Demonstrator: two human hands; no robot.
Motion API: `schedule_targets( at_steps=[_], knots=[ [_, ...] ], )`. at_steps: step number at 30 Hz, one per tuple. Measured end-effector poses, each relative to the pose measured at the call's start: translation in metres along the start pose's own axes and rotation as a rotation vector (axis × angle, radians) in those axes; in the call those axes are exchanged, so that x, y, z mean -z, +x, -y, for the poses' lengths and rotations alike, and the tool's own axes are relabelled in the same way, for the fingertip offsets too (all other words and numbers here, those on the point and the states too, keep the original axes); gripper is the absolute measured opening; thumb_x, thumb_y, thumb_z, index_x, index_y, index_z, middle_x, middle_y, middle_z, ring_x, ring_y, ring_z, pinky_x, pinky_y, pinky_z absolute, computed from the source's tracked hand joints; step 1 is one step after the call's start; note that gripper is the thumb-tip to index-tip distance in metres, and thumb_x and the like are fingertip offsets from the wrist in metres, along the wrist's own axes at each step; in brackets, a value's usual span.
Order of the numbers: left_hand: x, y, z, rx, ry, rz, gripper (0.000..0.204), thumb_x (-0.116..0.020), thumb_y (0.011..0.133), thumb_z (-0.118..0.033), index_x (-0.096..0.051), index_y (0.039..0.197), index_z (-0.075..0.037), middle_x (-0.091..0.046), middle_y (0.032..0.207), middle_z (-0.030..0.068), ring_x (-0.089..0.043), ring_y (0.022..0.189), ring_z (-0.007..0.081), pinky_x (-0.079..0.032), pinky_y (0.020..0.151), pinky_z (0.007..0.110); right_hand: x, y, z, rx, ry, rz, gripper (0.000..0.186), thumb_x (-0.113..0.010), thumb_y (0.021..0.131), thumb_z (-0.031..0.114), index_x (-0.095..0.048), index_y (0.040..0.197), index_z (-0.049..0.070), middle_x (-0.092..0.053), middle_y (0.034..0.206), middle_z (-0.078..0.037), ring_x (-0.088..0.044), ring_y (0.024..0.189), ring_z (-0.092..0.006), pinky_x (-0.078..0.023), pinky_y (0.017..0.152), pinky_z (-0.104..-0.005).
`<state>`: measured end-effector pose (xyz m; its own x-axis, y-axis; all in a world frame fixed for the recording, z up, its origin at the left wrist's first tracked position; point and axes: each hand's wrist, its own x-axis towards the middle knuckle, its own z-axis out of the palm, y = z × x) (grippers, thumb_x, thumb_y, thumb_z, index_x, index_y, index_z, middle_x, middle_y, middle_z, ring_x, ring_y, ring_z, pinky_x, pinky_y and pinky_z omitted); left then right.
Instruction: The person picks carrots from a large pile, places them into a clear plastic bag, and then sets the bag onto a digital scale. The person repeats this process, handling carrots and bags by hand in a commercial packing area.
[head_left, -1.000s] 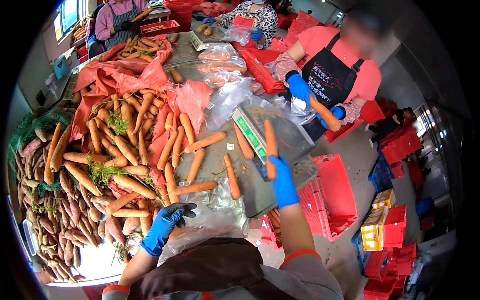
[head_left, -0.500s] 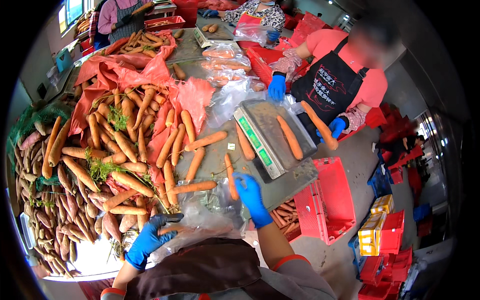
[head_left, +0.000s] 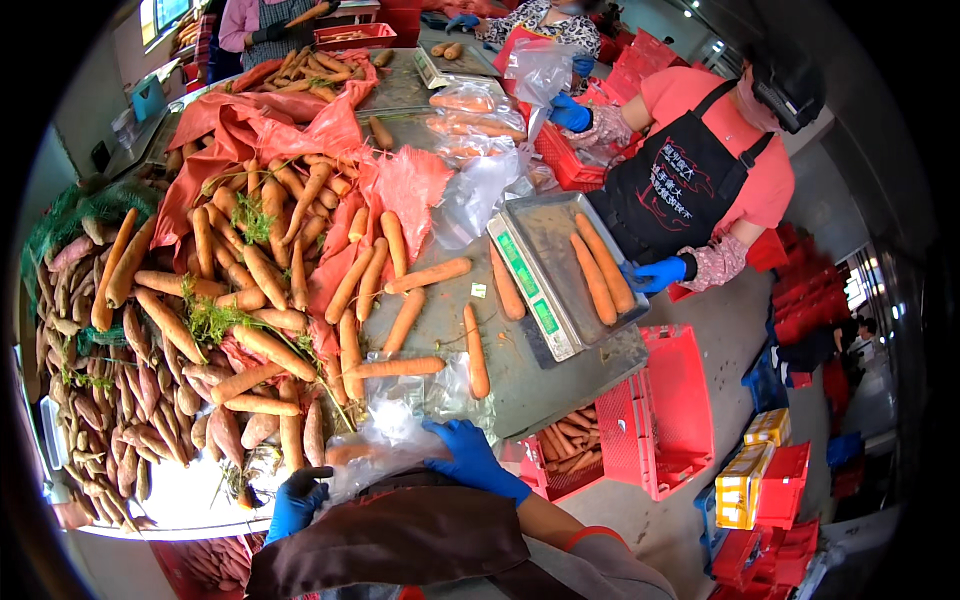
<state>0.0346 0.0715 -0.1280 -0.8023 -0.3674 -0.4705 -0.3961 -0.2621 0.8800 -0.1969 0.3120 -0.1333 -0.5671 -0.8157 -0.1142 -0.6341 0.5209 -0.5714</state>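
A clear plastic bag [head_left: 390, 440] lies bunched at the table's near edge, with a carrot [head_left: 352, 453] showing through it. My left hand [head_left: 296, 503], in a blue glove with dark fingertips, is closed on the bag's left end. At the other end, my blue-gloved right hand [head_left: 472, 462] pinches the plastic, its fingertips partly hidden by folds. Just beyond the bag, one loose carrot [head_left: 476, 352] points away from me and another [head_left: 398, 368] lies crosswise. A heap of carrots [head_left: 265, 235] with green tops spreads over red sacking to the left.
Sweet potatoes [head_left: 120, 400] cover the table's left side. A scale [head_left: 545, 260] with two carrots on its pan stands right of centre. Across from me, a co-worker's gloved hand [head_left: 660, 273] touches the pan's edge. Red crates [head_left: 680, 410] stand on the floor at right.
My right hand has left the upright carrot and come back to the bag. My left hand has moved lower. The co-worker's carrot now lies on the scale; their other hand has raised a clear bag.
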Motion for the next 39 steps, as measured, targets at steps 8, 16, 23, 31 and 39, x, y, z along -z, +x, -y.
schedule_targets(
  at_steps=[8,16,23,31,39],
  knots=[
    [-0.010,0.027,-0.075,-0.263,0.044,-0.106,0.020,-0.055,0.091,-0.021,-0.065,0.091,-0.004,-0.063,0.079,-0.0030,-0.044,0.059,0.0020,-0.036,0.052,0.017,-0.012,0.028,-0.021,0.065,0.349,-0.130,0.022,-0.058,0.081,0.025,-0.064,0.081,0.004,-0.057,0.072,-0.017,-0.056,0.066,-0.0330,-0.045,0.060,-0.0395],
    [-0.014,0.035,-0.103,-0.294,-0.002,0.020,0.011,-0.058,0.087,-0.006,-0.063,0.095,-0.001,-0.063,0.085,0.0021,-0.053,0.073,0.0074,-0.044,0.066,0.022,0.053,0.039,0.035,0.001,0.521,-0.378,0.016,-0.062,0.081,0.007,-0.064,0.096,0.003,-0.061,0.088,-0.012,-0.060,0.081,-0.0223,-0.048,0.071,-0.0314],
    [-0.036,0.027,-0.104,-0.378,0.021,0.021,0.008,-0.062,0.084,-0.006,-0.062,0.088,0.002,-0.062,0.080,0.0035,-0.053,0.073,0.0082,-0.044,0.066,0.021,0.037,0.055,0.129,0.352,0.782,0.014,0.036,-0.069,0.077,0.012,-0.052,0.107,0.001,-0.055,0.104,-0.014,-0.055,0.099,-0.0243,-0.044,0.085,-0.0342],
    [-0.010,0.003,-0.105,-0.534,0.757,-0.006,0.020,-0.072,0.074,-0.018,-0.065,0.090,-0.007,-0.056,0.069,0.0074,-0.055,0.060,0.0189,-0.043,0.055,0.031,0.020,0.048,0.041,0.388,-0.158,0.085,0.023,-0.061,0.074,0.027,-0.058,0.069,0.005,-0.057,0.069,-0.013,-0.056,0.068,-0.0299,-0.045,0.063,-0.0400],
    [0.019,0.010,-0.088,-0.769,1.375,-0.328,0.011,-0.063,0.069,-0.006,-0.059,0.079,-0.006,-0.055,0.073,0.0093,-0.056,0.065,0.0274,-0.044,0.055,0.036,0.077,0.044,0.052,0.292,-0.377,-0.041,0.014,-0.064,0.073,0.021,-0.065,0.082,0.011,-0.057,0.107,-0.014,-0.050,0.104,-0.0352,-0.030,0.099,-0.0518]
  ],
)
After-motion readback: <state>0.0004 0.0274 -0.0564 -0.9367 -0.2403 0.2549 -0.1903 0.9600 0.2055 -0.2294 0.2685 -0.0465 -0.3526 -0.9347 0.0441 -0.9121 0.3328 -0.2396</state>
